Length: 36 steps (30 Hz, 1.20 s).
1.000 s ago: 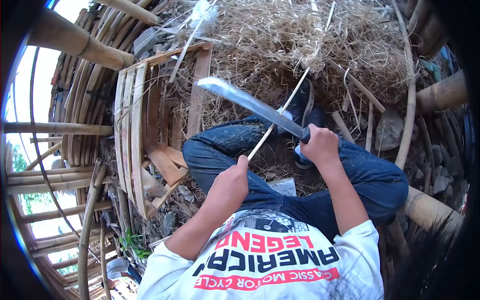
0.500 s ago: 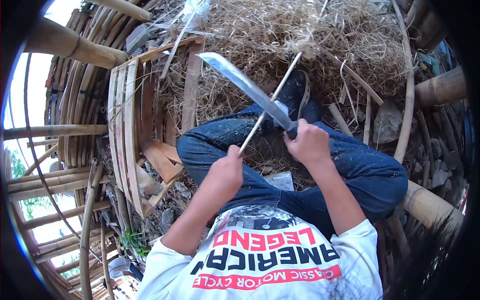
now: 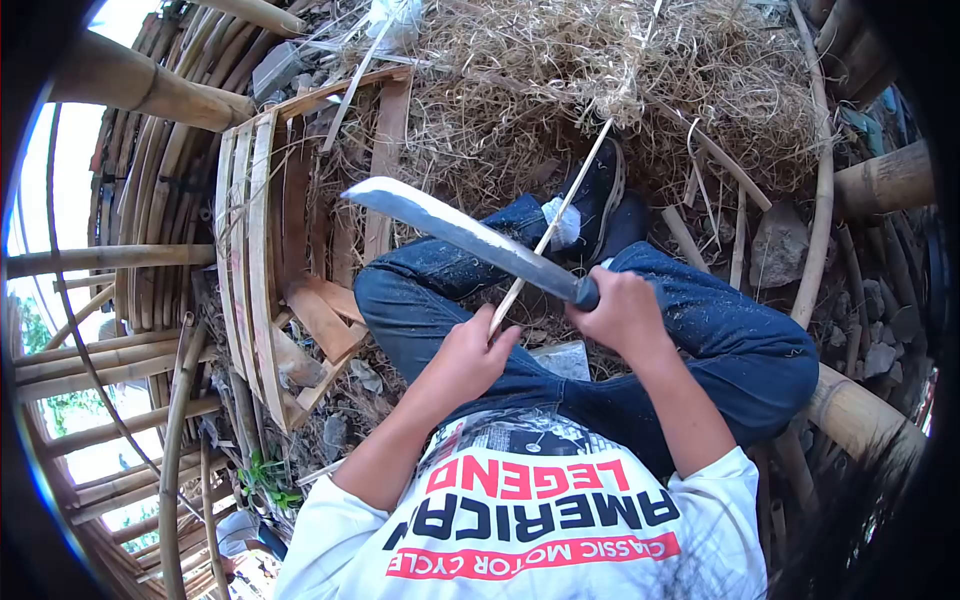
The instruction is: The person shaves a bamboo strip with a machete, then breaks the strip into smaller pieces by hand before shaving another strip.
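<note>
My right hand (image 3: 622,312) is wrapped round the dark handle of a machete (image 3: 450,230). Its long steel blade points up and to the left, crossing a thin bamboo strip (image 3: 572,195). The blade lies over the strip, touching or very near it. My left hand (image 3: 470,350) grips the strip's near end between thumb and fingers. From there the strip slants away over my lap and past my shoe toward a heap of pale shavings (image 3: 640,70).
A slatted wooden crate (image 3: 262,200) lies tipped at the left. Bamboo poles (image 3: 150,88) frame both sides. A large stone (image 3: 778,246) and smaller rubble sit at the right. My crossed legs (image 3: 700,330) surround a pale flat block (image 3: 562,360).
The machete has come down the strip toward me, its blade turning flatter and its tip swinging left. My left hand has shifted slightly right and down, with thumb and fingers now parted around the strip.
</note>
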### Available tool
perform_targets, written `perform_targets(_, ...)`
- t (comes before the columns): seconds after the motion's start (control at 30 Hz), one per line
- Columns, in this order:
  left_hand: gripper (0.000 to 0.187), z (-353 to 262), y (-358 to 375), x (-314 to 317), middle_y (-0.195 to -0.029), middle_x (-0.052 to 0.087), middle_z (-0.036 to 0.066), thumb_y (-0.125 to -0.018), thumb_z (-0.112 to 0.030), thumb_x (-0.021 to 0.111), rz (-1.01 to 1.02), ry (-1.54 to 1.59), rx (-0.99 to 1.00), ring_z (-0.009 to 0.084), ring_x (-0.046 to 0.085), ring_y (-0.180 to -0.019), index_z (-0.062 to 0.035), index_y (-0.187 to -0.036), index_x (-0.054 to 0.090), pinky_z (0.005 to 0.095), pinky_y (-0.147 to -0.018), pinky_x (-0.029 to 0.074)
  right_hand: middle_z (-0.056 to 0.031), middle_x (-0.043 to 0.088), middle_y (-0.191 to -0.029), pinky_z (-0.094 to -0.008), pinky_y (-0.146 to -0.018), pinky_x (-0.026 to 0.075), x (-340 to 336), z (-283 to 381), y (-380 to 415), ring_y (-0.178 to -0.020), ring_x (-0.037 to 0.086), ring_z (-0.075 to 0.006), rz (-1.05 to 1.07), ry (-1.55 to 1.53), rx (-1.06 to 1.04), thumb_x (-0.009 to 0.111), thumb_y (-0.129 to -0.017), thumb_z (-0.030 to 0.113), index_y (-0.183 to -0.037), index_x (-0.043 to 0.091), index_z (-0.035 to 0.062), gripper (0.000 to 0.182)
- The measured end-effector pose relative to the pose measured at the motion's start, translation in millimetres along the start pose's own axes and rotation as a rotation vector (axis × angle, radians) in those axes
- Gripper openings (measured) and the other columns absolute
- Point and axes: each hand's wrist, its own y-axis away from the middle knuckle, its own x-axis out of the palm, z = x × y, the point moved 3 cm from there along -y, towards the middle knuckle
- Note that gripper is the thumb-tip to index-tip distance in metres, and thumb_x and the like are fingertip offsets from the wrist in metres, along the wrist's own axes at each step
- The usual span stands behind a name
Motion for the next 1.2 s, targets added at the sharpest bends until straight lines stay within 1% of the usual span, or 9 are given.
perform_targets(0.1,0.024,12,4,1,-0.068,0.053,0.020,-0.097,-0.019,0.051,-0.016,-0.075,0.021,0.0258,0.046,-0.061,0.0028,-0.088,0.046,0.0393,-0.060,0.041,-0.0193,0.068,-0.076,-0.0437,-0.069,0.056,-11,-25,-13,-0.074,0.068,-0.0360,0.008,0.024,0.135,0.073,-0.069,0.031,-0.077,0.068,0.0047,0.028)
perform_targets(0.27,0.022,6,-1,2,-0.070,0.054,0.025,-0.098,-0.017,0.048,-0.041,-0.030,0.065,0.0406,0.050,-0.064,0.0033,-0.091,0.046,0.0436,-0.060,0.040,-0.0205,0.068,-0.076,-0.0474,-0.071,0.055,-6,2,-3,-0.074,0.068,-0.0381,-0.038,-0.004,0.099,0.071,-0.069,0.031,-0.077,0.069,0.0050,0.027)
perform_targets(0.33,0.022,5,0,0,-0.073,0.056,0.027,-0.098,-0.018,0.048,-0.066,-0.092,0.059,0.0468,0.054,-0.070,0.0030,-0.092,0.046,0.0466,-0.060,0.040,-0.0207,0.067,-0.076,-0.0476,-0.073,0.054,0,17,5,-0.076,0.067,-0.0395,0.062,0.041,0.060,0.071,-0.069,0.031,-0.076,0.068,0.0049,0.027)
perform_targets(0.53,0.021,12,0,6,-0.071,0.056,0.029,-0.097,-0.017,0.048,-0.087,-0.162,0.094,0.0495,0.053,-0.071,0.0031,-0.091,0.046,0.0487,-0.061,0.041,-0.0200,0.068,-0.078,-0.0468,-0.073,0.055,-5,-23,-14,-0.076,0.068,-0.0380,0.002,0.066,0.141,0.069,-0.073,0.033,-0.076,0.069,0.0059,0.027)
perform_targets(0.77,0.020,13,-8,1,-0.068,0.055,0.025,-0.097,-0.016,0.047,-0.042,-0.078,0.088,0.0418,0.055,-0.063,0.0033,-0.091,0.046,0.0449,-0.058,0.041,-0.0197,0.068,-0.077,-0.0463,-0.075,0.055,3,13,-4,-0.076,0.068,-0.0379,0.103,0.111,0.003,0.070,-0.071,0.033,-0.080,0.068,0.0062,0.028)
perform_targets(0.87,0.019,23,-2,4,-0.067,0.053,0.023,-0.097,-0.015,0.047,-0.032,-0.044,0.095,0.0364,0.052,-0.060,0.0029,-0.091,0.046,0.0425,-0.059,0.041,-0.0207,0.068,-0.075,-0.0453,-0.072,0.055,-7,-22,-20,-0.076,0.067,-0.0383,0.011,0.038,0.142,0.071,-0.072,0.031,-0.077,0.070,0.0044,0.027)
perform_targets(1.03,0.019,19,-11,9,-0.068,0.051,0.020,-0.098,-0.015,0.047,-0.022,-0.013,0.109,0.0287,0.047,-0.060,0.0027,-0.091,0.046,0.0397,-0.059,0.041,-0.0208,0.068,-0.076,-0.0463,-0.073,0.055,-3,2,-11,-0.076,0.068,-0.0377,-0.007,0.147,0.062,0.070,-0.073,0.031,-0.079,0.068,0.0037,0.028)
perform_targets(1.1,0.019,20,-10,11,-0.068,0.051,0.017,-0.098,-0.015,0.047,0.018,0.036,0.090,0.0243,0.046,-0.061,0.0027,-0.089,0.047,0.0389,-0.060,0.040,-0.0209,0.068,-0.077,-0.0457,-0.075,0.055,1,20,-8,-0.077,0.068,-0.0375,0.117,0.125,0.033,0.070,-0.071,0.032,-0.082,0.067,0.0046,0.029)
perform_targets(1.2,0.020,24,-7,4,-0.068,0.050,0.016,-0.098,-0.015,0.047,0.049,0.054,0.079,0.0223,0.045,-0.062,0.0025,-0.088,0.047,0.0382,-0.061,0.040,-0.0206,0.068,-0.077,-0.0458,-0.073,0.055,1,2,-19,-0.077,0.068,-0.0369,0.046,0.149,0.055,0.070,-0.071,0.030,-0.079,0.069,0.0059,0.026)
